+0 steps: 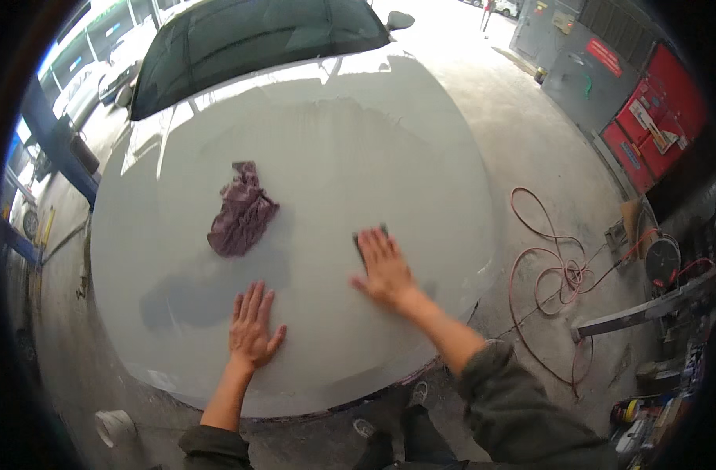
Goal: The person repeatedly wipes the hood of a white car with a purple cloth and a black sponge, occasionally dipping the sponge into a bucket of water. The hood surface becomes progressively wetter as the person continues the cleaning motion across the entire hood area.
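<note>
A car hood (334,164) with a dull, pale grey-white surface spreads out in front of me. My left hand (251,327) lies on its near left part, palm down with the fingers stretched, holding nothing. Further right, my right hand (384,270) presses a dark sanding pad (358,244) flat against the hood. Only the pad's edges show past the fingers; the palm hides the rest. Beyond my left hand rests a crumpled purple cloth (244,213), apart from both hands.
A dark windshield (256,43) rises beyond the hood. On the floor to the right lies a tangled reddish hose (561,270), near a grey metal arm (647,313). Red cabinets (659,117) stand farther back. A blue post (64,153) stands at left; a white bucket (115,428) is below.
</note>
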